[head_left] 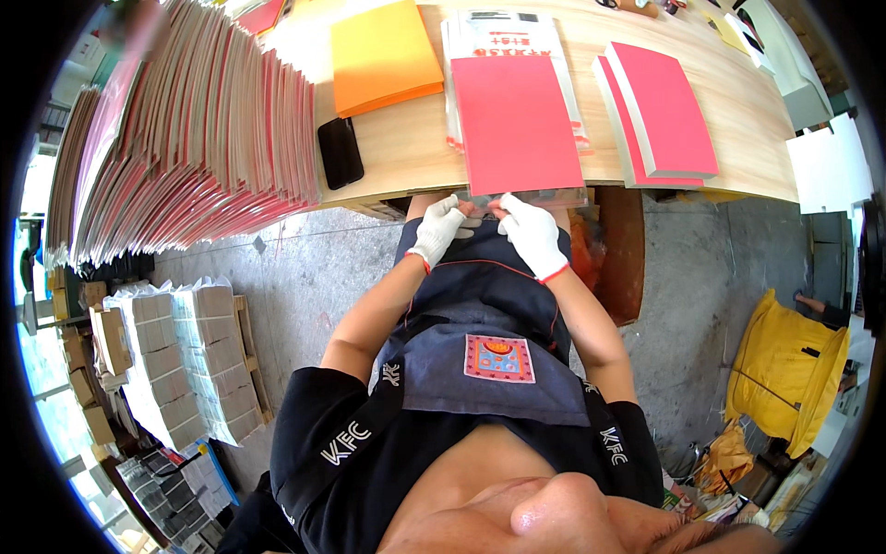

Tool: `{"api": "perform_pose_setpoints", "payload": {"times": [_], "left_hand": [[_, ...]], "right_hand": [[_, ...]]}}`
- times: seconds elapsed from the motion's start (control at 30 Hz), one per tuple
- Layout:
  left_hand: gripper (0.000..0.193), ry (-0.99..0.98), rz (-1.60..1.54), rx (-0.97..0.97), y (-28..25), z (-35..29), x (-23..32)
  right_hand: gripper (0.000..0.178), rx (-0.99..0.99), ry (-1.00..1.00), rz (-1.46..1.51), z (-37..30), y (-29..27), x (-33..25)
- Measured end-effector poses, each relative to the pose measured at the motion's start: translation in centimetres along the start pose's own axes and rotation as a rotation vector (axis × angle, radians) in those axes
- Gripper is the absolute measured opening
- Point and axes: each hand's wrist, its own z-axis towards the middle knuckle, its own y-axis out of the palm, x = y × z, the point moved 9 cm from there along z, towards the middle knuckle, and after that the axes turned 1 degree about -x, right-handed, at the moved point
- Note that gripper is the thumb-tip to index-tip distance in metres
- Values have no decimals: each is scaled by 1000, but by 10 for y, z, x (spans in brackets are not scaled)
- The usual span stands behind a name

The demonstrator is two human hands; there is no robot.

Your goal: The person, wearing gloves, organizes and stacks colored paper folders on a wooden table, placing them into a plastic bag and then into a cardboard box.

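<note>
A red-pink cover or pad (517, 125) lies on the table right in front of me, its near end at the table's edge. Clear plastic film (558, 198), apparently the open end of a plastic bag, sticks out past that end. My left hand (443, 228), in a white knit glove with bare fingertips, is closed in a pinch at the film's left part. My right hand (531, 226), gloved alike, pinches the film a little farther right. Whether the pad sits inside the bag is hard to make out. Beneath it lies a pile of clear bags with printing (503, 32).
Orange sheets (386, 55) and a black phone (341, 153) lie left of the pad. A tall stack of bagged red-pink pads (212, 120) stands farther left. Two thick red-pink blocks (666, 111) lie at right. Wrapped bundles (189, 355) and a yellow sack (784, 374) are on the floor.
</note>
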Motion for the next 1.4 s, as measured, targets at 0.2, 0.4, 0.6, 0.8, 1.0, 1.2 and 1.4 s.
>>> {"api": "perform_pose_setpoints", "payload": {"times": [0.2,0.4,0.6,0.8,1.0,1.2,1.4], "left_hand": [[27,-58,-63,-97,-3,11,-9],[26,-73,-107,2,-7,1,-5],[15,486,623,153,-24,-15,41],[23,1291,1222,193,30,-55,94],[20,1256,1149,58,29,-48,90],[10,506,30,249,-26,-3,25],[21,163,-416,67,-23,1,3]], "right_hand": [[16,16,-238,-495,26,28,-26],[11,56,396,1115,0,-18,53],[30,892,699,1206,-200,-116,359],[38,557,478,1313,-131,-41,250],[35,457,-307,-505,-42,-102,41],[6,339,314,175,-27,-64,137],[36,490,475,915,-43,-39,166]]}}
